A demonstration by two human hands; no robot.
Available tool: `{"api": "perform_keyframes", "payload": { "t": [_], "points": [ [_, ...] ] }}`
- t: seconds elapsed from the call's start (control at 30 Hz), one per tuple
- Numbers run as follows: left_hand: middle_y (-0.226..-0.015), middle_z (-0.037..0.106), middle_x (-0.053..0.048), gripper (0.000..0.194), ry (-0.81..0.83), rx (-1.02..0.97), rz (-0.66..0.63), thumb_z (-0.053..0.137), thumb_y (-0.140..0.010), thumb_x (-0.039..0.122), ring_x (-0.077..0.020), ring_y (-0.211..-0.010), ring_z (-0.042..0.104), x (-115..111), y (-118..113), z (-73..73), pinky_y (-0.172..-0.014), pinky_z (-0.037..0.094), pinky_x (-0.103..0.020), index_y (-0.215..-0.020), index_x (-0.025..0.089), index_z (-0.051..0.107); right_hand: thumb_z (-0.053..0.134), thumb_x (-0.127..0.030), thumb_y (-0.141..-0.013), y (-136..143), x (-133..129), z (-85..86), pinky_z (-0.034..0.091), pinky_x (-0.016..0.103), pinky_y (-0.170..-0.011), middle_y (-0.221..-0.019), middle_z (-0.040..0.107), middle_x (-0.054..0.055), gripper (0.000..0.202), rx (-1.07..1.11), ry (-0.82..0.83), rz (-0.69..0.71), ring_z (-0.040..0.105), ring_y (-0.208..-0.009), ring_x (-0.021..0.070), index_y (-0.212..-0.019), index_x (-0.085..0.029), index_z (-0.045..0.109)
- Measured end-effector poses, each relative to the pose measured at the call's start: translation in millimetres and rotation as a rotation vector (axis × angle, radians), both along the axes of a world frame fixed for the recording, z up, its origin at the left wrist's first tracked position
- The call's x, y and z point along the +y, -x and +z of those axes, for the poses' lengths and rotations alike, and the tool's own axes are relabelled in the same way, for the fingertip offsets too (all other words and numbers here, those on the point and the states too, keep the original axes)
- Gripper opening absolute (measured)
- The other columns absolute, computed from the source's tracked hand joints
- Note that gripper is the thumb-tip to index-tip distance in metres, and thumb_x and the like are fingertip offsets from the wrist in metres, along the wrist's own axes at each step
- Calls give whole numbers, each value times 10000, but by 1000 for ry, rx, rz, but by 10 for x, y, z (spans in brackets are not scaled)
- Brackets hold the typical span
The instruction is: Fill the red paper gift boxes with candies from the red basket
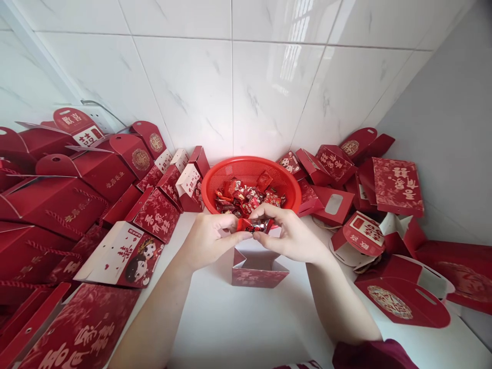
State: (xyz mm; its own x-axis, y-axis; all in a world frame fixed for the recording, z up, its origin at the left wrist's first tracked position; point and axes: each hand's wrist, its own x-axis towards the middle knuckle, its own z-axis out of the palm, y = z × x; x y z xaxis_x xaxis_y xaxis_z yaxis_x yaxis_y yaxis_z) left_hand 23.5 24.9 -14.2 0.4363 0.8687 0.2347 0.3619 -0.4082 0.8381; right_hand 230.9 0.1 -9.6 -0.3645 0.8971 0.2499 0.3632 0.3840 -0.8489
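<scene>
Both hands meet at the centre, holding one red wrapped candy (pixel 254 225) between them. My left hand (pixel 211 238) pinches its left end with thumb and fingers. On the other end, the thumb and fingers of my right hand (pixel 290 233) are closed. Just beyond the hands stands a red mesh basket (pixel 251 165) with several red-wrapped candies (pixel 249 197) inside. Below the hands, an open red paper box (pixel 259 277) rests on the white table, its upper part partly hidden by them.
Many red gift boxes (pixel 154 212) crowd the left side, some with rope handles. More boxes (pixel 400 187) are piled on the right. A tiled wall (pixel 184 92) rises behind the basket. The white table (pixel 246 328) shows between my forearms.
</scene>
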Motion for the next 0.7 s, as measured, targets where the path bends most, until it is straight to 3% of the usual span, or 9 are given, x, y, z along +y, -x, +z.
{"api": "perform_keyframes", "payload": {
  "t": [0.1, 0.17, 0.23, 0.33, 0.4, 0.5, 0.57, 0.63, 0.7],
  "points": [
    [-698, 651, 10, 252, 15, 137, -64, 641, -856, 392, -138, -670, 603, -13, 23, 54, -618, 458, -224, -738, 171, 670, 608, -227, -821, -87, 98, -34, 487, 286, -780, -945, 649, 8, 152, -22, -54, -99, 605, -865, 169, -970, -213, 581],
    [-935, 709, 5, 176, 3, 207, -120, 638, -862, 359, -168, -866, 642, -29, 40, 103, -791, 484, -252, -971, 233, 694, 595, -303, -864, -200, 223, -115, 490, 301, -803, -1023, 655, 33, 190, 10, -110, -262, 617, -932, 188, -1028, -213, 565],
    [-1124, 681, 8, 249, -14, 287, -217, 644, -858, 322, -181, -1003, 623, -44, 50, 132, -885, 458, -270, -1104, 290, 666, 568, -364, -895, -329, 367, -237, 490, 341, -867, -1163, 638, 75, 289, -10, -126, -420, 604, -1063, 224, -1140, -215, 535],
    [-1183, 643, 9, 191, -20, 419, -346, 600, -880, 283, -178, -1000, 619, -62, 40, 112, -871, 442, -269, -1042, 298, 700, 591, -356, -875, -477, 541, -409, 361, 488, -1073, -1442, 453, 158, 521, -248, -90, -590, 373, -1367, 310, -1348, -191, 447],
    [-1096, 654, 2, 163, -14, 496, -375, 567, -891, 273, -171, -917, 630, -69, 21, 70, -827, 439, -270, -926, 267, 726, 594, -355, -870, -503, 617, -445, 278, 533, -1125, -1510, 354, 176, 588, -395, -90, -636, 244, -1435, 330, -1400, -168, 423],
    [-1017, 657, -2, 130, 15, 538, -378, 599, -843, 266, -171, -837, 629, -78, -6, 15, -763, 435, -266, -893, 246, 718, 546, -352, -908, -394, 752, -347, 305, 471, -1125, -1462, 431, 155, 489, -480, -174, -473, 324, -1397, 300, -1358, -169, 496],
    [-1038, 658, 0, 165, 42, 529, -391, 646, -792, 273, -177, -833, 630, -88, -15, 2, -738, 434, -261, -947, 256, 703, 487, -319, -942, -218, 909, -248, 335, 436, -1095, -1405, 502, 149, 419, -558, -181, -247, 416, -1333, 287, -1328, -162, 532],
    [-1045, 660, 7, 220, 74, 522, -415, 668, -770, 300, -180, -832, 634, -99, -15, 5, -738, 437, -256, -987, 269, 687, 407, -270, -972, 23, 1113, -199, 378, 401, -1042, -1333, 577, 146, 384, -664, -75, 32, 516, -1237, 273, -1298, -147, 568],
    [-1043, 663, 10, 250, 92, 526, -421, 675, -770, 341, -184, -849, 638, -111, -9, 12, -760, 438, -255, -1011, 272, 680, 479, -244, -938, 284, 1320, -235, 442, 302, -954, -1188, 684, 85, 302, -721, 28, 258, 625, -1083, 224, -1144, -169, 686]
  ]
}}
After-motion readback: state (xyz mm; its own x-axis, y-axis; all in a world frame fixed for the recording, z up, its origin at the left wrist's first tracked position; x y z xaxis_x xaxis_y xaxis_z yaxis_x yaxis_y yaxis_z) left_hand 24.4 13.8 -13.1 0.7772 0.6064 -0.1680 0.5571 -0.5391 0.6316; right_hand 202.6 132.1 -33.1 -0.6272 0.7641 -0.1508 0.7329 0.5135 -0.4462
